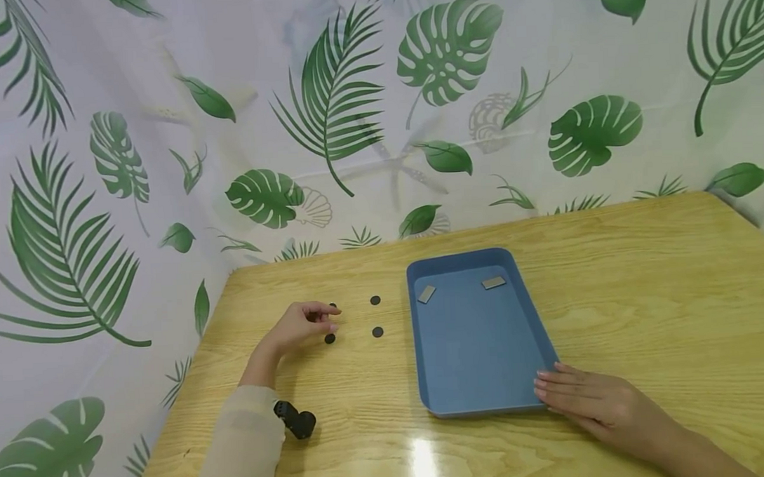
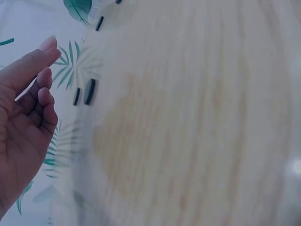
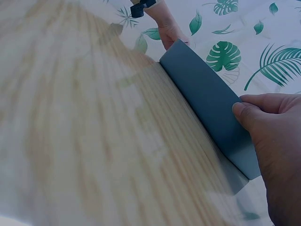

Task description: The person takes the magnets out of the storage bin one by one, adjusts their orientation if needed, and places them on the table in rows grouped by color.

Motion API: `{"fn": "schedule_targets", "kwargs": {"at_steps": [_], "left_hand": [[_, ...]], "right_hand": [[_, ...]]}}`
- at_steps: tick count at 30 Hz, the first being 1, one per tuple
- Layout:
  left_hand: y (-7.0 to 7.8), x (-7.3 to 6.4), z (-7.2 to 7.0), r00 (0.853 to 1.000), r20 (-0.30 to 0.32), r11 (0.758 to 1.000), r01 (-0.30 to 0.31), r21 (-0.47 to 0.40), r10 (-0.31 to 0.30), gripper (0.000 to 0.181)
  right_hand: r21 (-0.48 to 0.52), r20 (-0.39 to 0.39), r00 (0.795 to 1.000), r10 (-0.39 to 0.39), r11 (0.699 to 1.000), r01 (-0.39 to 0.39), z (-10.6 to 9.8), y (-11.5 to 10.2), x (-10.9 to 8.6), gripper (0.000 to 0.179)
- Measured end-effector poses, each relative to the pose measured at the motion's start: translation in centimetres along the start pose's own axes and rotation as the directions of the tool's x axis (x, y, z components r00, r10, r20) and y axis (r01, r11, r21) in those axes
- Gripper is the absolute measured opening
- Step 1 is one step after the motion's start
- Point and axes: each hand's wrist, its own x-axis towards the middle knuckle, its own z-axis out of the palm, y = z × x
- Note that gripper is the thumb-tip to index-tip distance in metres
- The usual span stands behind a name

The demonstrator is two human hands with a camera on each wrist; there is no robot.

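My left hand (image 1: pixel 303 321) hovers over several small black discs on the table, its thumb and forefinger apart in the head view. One disc (image 1: pixel 330 338) lies just below the thumb, and another is partly hidden behind the forefinger. Two more, an upper disc (image 1: pixel 375 300) and a lower disc (image 1: pixel 377 332), lie to the right. Nothing shows between the fingers in the left wrist view. At the near right corner of a blue tray (image 1: pixel 481 354), my right hand (image 1: pixel 599 403) pinches the rim, with the thumb (image 3: pixel 247 113) against the outer wall.
Inside the tray's far end lie two small grey rectangular pieces, one at left (image 1: pixel 427 294) and one at right (image 1: pixel 494 282). The wooden table (image 1: pixel 649 292) meets a leaf-printed cloth (image 1: pixel 365 113) at the back and left. A black device (image 1: pixel 296 420) is worn at my left wrist.
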Motion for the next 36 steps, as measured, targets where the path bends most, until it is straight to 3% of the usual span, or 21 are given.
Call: {"fn": "schedule_targets", "kwargs": {"at_steps": [23,29,36], "left_hand": [[5.7,3.1,2.0,0.992,-0.019,0.992,-0.122,-0.026,0.121,0.036],[7.5,3.7,2.7,0.99,0.027,0.988,-0.133,-0.081,0.136,0.034],[8.0,4.9,4.1,0.99,0.055,0.987,-0.126,-0.105,0.132,0.034]], "right_hand": [[0.011,-0.002,1.0,-0.001,1.0,0.001,0.0,-0.1,0.3,0.026],[0.028,-0.015,1.0,-0.003,1.0,0.004,0.0,-0.1,0.4,0.026],[0.03,-0.023,1.0,-0.004,1.0,0.005,0.1,0.0,0.5,0.026]]}}
